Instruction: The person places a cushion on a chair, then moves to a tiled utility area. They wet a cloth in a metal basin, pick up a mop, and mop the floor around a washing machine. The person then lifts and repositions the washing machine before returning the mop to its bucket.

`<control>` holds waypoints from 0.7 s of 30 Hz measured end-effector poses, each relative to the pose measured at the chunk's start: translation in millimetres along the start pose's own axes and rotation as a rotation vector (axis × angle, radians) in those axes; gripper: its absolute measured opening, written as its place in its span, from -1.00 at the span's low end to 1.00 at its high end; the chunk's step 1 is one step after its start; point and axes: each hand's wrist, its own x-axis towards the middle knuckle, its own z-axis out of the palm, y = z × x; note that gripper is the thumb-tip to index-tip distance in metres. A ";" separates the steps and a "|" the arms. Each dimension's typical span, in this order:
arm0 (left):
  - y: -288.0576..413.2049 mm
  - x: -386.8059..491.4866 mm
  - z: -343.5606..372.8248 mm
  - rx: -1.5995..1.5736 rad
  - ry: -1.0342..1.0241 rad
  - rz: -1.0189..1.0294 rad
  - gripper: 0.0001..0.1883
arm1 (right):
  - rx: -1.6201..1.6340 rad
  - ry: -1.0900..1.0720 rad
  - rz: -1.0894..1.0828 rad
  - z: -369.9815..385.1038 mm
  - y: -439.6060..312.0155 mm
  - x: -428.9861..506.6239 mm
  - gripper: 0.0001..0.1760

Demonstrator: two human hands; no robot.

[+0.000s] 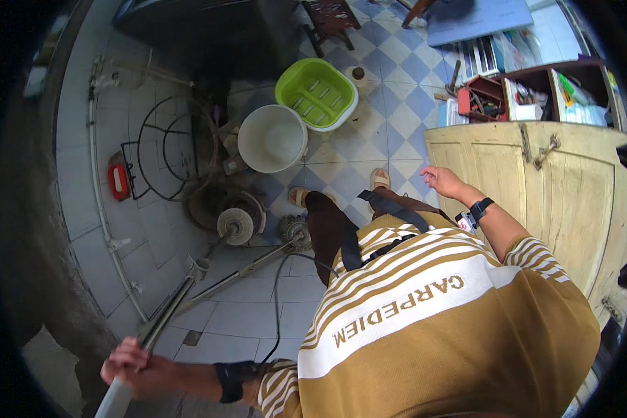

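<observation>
At the lower left, my left hand (133, 368) is closed around a pole (170, 305) with a pale grip. From my hand the pole slants down toward a round, pale disc-shaped head (235, 226) near the floor; its exact kind is unclear. Beside it, a second metal pole (245, 270) ends in a grey, stringy mop head (294, 232) close to my left foot. My right hand (443, 181) hangs in the air at my right side, fingers loosely apart and holding nothing. A cream wooden door panel (496, 172) is right beside it.
Ahead on the tiles stand a white bucket (273, 138) and a green plastic basin (318, 94). A black wire rack (164, 149) and red-handled brush (118, 181) are by the left wall. Shelves (547, 78) with a red toolbox (480, 99) stand right; a stool (332, 18) is farther ahead.
</observation>
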 end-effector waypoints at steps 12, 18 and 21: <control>213.4 20.8 189.1 -0.416 -0.177 0.197 -0.65 | -0.054 0.304 -0.253 -66.7 51.5 -58.0 -0.72; 221.4 0.1 297.2 -0.626 -0.191 0.223 -0.65 | 0.231 0.157 -0.446 -120.2 0.7 -103.5 -0.69; 204.9 2.9 357.3 -0.068 -0.092 0.579 -0.76 | 0.290 0.200 -0.555 -152.1 -18.0 -127.3 -0.68</control>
